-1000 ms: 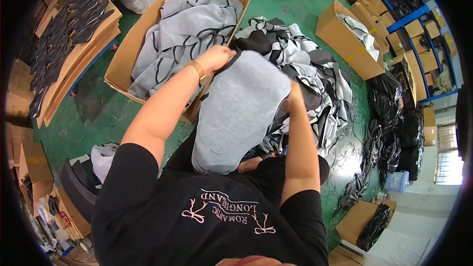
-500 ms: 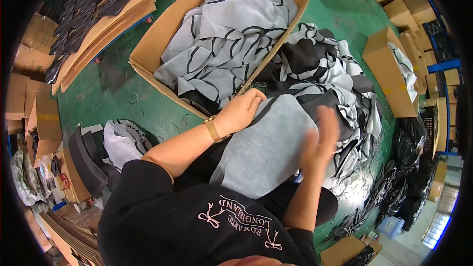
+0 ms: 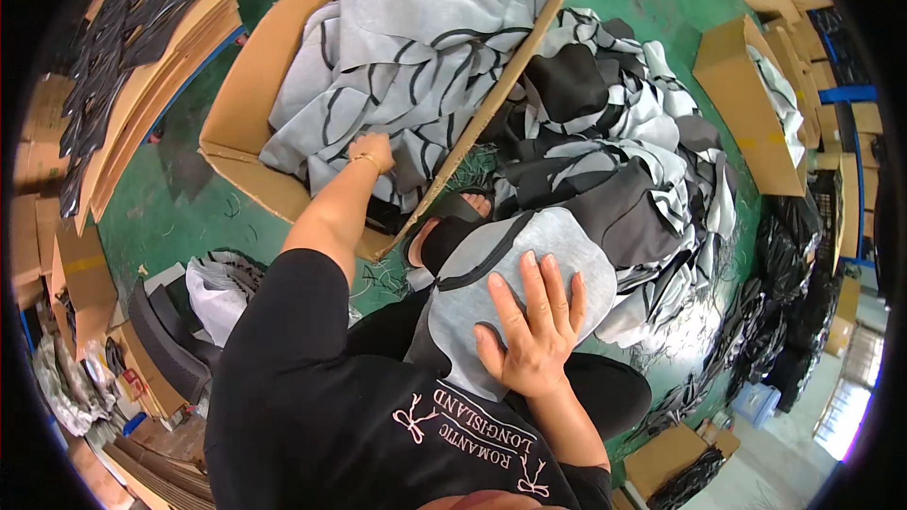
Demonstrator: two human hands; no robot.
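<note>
A light grey fabric piece with black edging [image 3: 465,264] lies across my lap. My right hand [image 3: 537,331] rests flat on it, fingers spread. My left arm stretches forward over the near side of a large cardboard box [image 3: 248,175]. Inside that box is a heap of grey fabric pieces with black trim [image 3: 435,14]. My left hand [image 3: 372,149] is down at the heap's near part, fingers curled in on a grey fabric piece [image 3: 331,127]; the fingertips are partly hidden.
Right of the box a loose pile of grey, white and black fabric pieces [image 3: 652,217] covers the floor. Black plastic bags [image 3: 789,255] and another carton [image 3: 746,104] stand farther right. Stacked cardboard with black pieces [image 3: 132,57] is at the left; a white bundle [image 3: 219,293] lies nearby.
My left hand has left the lap piece and reached forward into the box. The right hand, blurred and raised before, now lies flat on the lap piece. The view has shifted slightly.
</note>
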